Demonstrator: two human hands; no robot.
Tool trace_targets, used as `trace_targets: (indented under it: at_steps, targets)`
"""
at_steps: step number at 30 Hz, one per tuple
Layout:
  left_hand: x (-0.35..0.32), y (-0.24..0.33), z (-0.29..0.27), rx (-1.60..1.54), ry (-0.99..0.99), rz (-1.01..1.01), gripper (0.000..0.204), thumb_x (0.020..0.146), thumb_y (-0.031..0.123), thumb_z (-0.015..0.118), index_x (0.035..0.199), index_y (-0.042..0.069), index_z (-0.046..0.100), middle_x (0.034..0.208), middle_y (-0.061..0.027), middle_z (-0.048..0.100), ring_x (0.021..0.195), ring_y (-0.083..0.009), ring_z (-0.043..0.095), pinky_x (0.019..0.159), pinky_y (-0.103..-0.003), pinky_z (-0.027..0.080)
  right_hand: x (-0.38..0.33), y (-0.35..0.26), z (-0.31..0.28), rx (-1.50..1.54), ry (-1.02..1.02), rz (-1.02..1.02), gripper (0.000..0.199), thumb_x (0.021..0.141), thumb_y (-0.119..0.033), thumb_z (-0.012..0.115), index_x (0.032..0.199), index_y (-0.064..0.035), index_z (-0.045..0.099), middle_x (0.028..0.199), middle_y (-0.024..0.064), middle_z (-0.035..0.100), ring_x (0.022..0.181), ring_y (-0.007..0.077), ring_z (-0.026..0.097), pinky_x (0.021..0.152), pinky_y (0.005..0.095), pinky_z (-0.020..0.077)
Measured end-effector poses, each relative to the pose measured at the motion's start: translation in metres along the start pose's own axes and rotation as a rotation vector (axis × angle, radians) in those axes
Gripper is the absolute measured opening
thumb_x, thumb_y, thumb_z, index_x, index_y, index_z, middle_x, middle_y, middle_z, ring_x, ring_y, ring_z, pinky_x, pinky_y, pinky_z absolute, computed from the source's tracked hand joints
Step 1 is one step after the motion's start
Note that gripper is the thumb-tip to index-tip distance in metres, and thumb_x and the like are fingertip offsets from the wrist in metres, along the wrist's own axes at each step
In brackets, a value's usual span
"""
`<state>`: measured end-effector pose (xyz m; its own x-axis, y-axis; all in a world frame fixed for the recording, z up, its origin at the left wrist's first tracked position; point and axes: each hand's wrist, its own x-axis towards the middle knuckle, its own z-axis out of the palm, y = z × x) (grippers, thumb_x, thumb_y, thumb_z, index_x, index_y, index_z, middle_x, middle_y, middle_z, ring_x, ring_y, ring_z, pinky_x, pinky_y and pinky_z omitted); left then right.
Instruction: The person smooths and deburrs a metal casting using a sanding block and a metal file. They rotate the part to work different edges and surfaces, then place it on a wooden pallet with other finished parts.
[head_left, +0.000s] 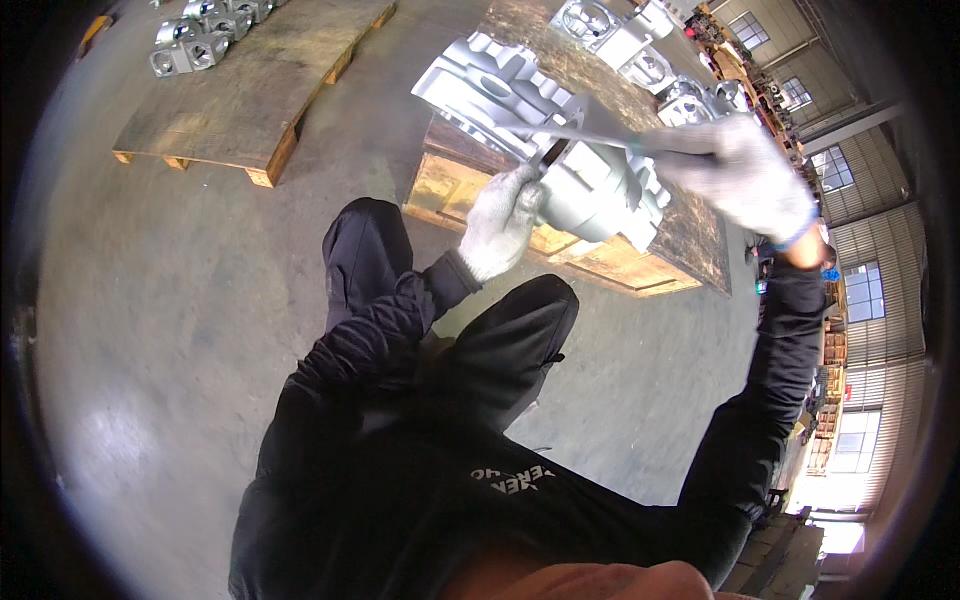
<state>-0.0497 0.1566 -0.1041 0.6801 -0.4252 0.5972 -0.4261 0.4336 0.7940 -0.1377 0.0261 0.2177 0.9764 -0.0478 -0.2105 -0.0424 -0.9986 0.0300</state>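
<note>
wooden pallet (pixel 235 105) | small grey castings (pixel 200 35) on it | concrete floor (pixel 150 330)

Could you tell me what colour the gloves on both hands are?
White knit, on the left hand and right hand; head view.

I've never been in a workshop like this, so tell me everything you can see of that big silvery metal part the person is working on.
The silvery metal casting looks like bare cast metal, pale grey and matt, with ribs, flanges and a rounded housing at its near end. It rests tilted on the edge of a wooden pallet. The gloved left hand presses against its rounded end, and the gloved right hand holds a long flat tool laid across its top. Similar castings sit behind it.
</note>
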Motion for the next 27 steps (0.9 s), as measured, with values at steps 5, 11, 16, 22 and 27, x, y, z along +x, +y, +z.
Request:
trace_targets:
  at_steps: [5,11,16,22,27]
  targets:
    - [0.004,-0.001,0.001,-0.02,-0.017,0.014,0.05,0.111,0.034,0.05,0.136,-0.009,0.054,0.106,-0.0142,0.066,0.091,-0.0197,0.067,0.08,-0.032,0.057,-0.014,-0.036,0.003,-0.277,0.185,-0.081,0.024,0.095,-0.018,0.07,0.117,-0.0115,0.079,0.088,0.0128,0.078,0.069,0.0183,0.075,0.068,0.0314,0.0598]
    - [0.005,-0.004,0.005,-0.054,0.088,-0.012,0.045,0.111,0.029,0.053,0.137,-0.007,0.056,0.107,-0.012,0.066,0.094,-0.0182,0.065,0.085,-0.032,0.054,-0.014,0.002,0.016,-0.093,0.131,-0.106,0.029,0.1,-0.026,0.068,0.124,-0.0127,0.077,0.083,0.0093,0.077,0.064,0.0165,0.071,0.062,0.0301,0.0563]
    - [0.005,-0.007,0.007,0.087,0.037,0.078,0.046,0.111,0.03,0.052,0.139,-0.007,0.054,0.108,-0.0117,0.066,0.096,-0.0171,0.064,0.086,-0.031,0.054,-0.018,0.067,0.038,-0.224,0.298,-0.581,0.034,0.102,-0.021,0.063,0.13,-0.0046,0.071,0.093,0.0136,0.075,0.06,0.0141,0.065,0.055,0.0282,0.0536]
    - [0.002,-0.007,0.01,-0.06,0.036,-0.067,0.046,0.111,0.03,0.051,0.139,-0.007,0.053,0.11,-0.014,0.066,0.096,-0.0178,0.065,0.085,-0.032,0.056,-0.002,0.043,0.02,-0.244,0.228,-0.679,0.039,0.084,0.003,0.07,0.122,-0.0071,0.066,0.12,0.0148,0.074,0.062,0.0194,0.067,0.054,0.0314,0.0544]
    - [0.002,-0.009,0.01,-0.045,0.036,-0.034,0.043,0.111,0.025,0.052,0.138,-0.008,0.054,0.108,-0.0143,0.067,0.093,-0.0182,0.067,0.082,-0.031,0.056,-0.016,0.026,0.004,0.032,0.038,-0.091,0.033,0.102,-0.025,0.066,0.128,-0.0055,0.073,0.087,0.0122,0.078,0.062,0.0105,0.067,0.058,0.0262,0.0562]
